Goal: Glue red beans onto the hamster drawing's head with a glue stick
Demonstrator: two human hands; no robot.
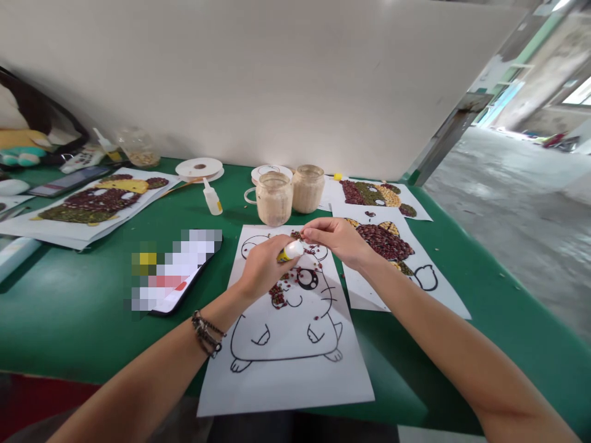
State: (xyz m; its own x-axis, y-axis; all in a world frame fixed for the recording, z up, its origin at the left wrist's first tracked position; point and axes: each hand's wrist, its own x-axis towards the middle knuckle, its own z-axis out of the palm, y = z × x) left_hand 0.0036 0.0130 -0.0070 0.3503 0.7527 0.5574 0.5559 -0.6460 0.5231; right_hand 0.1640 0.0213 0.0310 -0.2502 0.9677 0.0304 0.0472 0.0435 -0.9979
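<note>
My left hand (263, 269) is closed round a small white glue bottle (292, 251), held over the head of a hamster outline on a white sheet (286, 375). Dark red beans (278, 294) are stuck on the hamster's face. My right hand (336, 239) is pinched shut just above the top of the drawing, close to the bottle's tip; what its fingertips hold is too small to make out. A beaded bracelet sits on my left wrist.
Two glass jars (274, 197) of pale grains stand behind the sheet, a second glue bottle (212, 200) to their left. A phone (178, 274) lies left of the sheet. Finished bean pictures (385, 241) lie right and far left (99, 200). The green table (69, 320) ends at the right.
</note>
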